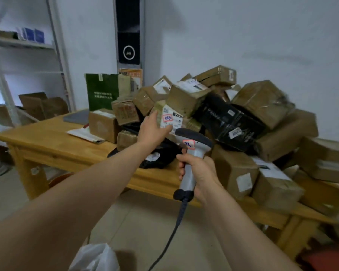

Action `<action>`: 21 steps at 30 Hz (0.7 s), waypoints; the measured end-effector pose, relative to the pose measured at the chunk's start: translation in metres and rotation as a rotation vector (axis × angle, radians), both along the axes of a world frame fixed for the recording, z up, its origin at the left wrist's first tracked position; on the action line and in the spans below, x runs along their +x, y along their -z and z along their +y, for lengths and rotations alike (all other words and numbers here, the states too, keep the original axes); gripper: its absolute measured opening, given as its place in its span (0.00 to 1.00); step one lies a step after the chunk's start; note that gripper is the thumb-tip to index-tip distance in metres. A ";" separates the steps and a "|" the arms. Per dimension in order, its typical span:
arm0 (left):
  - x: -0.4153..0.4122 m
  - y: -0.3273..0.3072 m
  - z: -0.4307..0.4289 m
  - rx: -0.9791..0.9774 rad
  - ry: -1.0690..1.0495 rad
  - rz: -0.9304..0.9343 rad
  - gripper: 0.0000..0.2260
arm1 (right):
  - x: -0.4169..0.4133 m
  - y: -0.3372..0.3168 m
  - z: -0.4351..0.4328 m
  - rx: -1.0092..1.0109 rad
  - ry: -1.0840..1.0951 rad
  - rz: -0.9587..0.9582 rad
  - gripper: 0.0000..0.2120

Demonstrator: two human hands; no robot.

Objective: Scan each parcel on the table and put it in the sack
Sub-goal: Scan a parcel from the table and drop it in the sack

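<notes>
The sack [94,257] is a pale plastic shape at 6 o'clock, cut off by the lower edge, with its mouth and contents out of sight. The boxes at 3 o'clock are blurred, and no label print can be read. The left hand [153,132] grips the parcel [171,119] by its left side, thumb under the white label and fingertips hidden behind it. Whether the parcel is clear of the pile [262,106] cannot be told. It lies just at 11 o'clock of the scanner [192,153].

The right hand [199,173] is wrapped tight round the scanner's handle, head toward the label, cable [172,231] trailing to 6 o'clock.

The wooden table [53,141] bears the pile of brown boxes, a black box [227,120] among them, and a green bag [102,90] at 11 o'clock. A white wall stands behind. At 10 o'clock there is a shelf [27,44], and below it an open carton [41,104] — its inside is not visible.
</notes>
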State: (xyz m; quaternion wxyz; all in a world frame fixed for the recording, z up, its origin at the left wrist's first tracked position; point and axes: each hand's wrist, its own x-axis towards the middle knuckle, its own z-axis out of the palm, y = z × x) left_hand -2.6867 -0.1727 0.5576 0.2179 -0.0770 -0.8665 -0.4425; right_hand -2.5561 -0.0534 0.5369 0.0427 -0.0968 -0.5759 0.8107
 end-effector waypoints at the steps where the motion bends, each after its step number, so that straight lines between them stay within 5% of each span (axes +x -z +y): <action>1: -0.006 -0.012 0.009 0.004 0.011 0.014 0.33 | -0.001 -0.008 0.007 0.014 0.025 0.024 0.07; 11: -0.060 -0.077 0.082 -0.127 -0.112 -0.031 0.64 | -0.019 -0.033 0.050 0.059 0.044 0.100 0.04; 21: -0.070 -0.086 0.083 0.007 -0.150 -0.032 0.58 | -0.035 -0.025 0.059 0.061 0.022 0.084 0.04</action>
